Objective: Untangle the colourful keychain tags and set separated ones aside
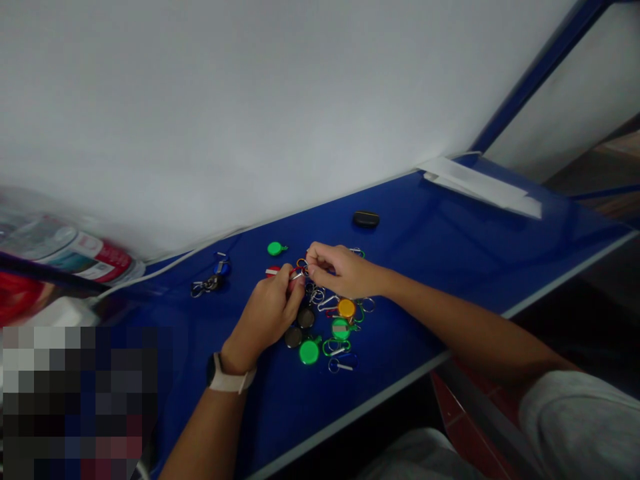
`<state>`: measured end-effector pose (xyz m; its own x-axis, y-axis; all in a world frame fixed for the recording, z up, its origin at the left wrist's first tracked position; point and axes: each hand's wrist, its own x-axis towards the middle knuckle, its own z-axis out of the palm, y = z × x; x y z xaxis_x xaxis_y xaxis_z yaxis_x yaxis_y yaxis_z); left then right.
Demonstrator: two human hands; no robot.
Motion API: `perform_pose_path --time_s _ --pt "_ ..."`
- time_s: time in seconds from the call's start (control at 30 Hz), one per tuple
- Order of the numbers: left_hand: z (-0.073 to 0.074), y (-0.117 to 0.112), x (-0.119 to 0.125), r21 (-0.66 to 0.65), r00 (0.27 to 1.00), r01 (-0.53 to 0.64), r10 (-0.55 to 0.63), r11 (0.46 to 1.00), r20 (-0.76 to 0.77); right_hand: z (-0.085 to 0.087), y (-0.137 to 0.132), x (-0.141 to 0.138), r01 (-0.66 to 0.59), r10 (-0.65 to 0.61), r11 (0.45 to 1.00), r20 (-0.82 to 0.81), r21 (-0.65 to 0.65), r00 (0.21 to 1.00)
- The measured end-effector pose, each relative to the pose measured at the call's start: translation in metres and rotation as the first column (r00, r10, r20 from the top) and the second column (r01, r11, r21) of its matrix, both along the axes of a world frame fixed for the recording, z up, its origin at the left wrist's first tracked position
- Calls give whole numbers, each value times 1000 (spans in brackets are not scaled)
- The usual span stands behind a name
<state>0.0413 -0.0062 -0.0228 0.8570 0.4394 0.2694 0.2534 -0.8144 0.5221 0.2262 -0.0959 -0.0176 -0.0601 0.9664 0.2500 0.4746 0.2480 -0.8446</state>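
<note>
My left hand (267,310), with a watch on its wrist, grips a red badge reel (295,280) with a silver clip between thumb and fingers. Close against it, my right hand (343,270) is closed in a pinch by a metal ring at the reel's end; what lies between its fingertips is hidden. Below both hands lie black reels (306,317), an orange reel (346,307), green reels (309,352) and metal key rings (318,294). A green carabiner (337,347) and a blue carabiner (349,362) are nearest the front edge. Another red reel (273,272) sits behind my left hand.
One green reel (275,249) lies apart near the wall. Blue and black clips (213,281) are at the left of the blue table (400,327). Farther back are a black oval case (366,219) and white strips (483,187). A bottle (93,257) and white cable (170,272) are left.
</note>
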Motion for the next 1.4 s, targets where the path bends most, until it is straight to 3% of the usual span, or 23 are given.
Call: perform_pose_path --time_s 0.57,0.83,1.1,1.27,1.4 --pt "3 -2 -2 0 999 46 -46 999 -3 -4 2 -2 -21 20 999 -8 -43 1000" --pt "9 -4 -5 24 998 46 -47 999 50 -4 5 2 72 -69 997 100 -26 993" --pt "9 2 -6 58 1000 16 -15 998 -26 -2 8 11 206 -203 979 177 3 963" --pt "6 2 -5 46 994 15 -10 999 -111 -4 8 11 191 -194 981 212 36 958" --pt "7 7 -7 53 999 -14 16 999 -50 -3 7 10 188 -188 982 219 22 957"
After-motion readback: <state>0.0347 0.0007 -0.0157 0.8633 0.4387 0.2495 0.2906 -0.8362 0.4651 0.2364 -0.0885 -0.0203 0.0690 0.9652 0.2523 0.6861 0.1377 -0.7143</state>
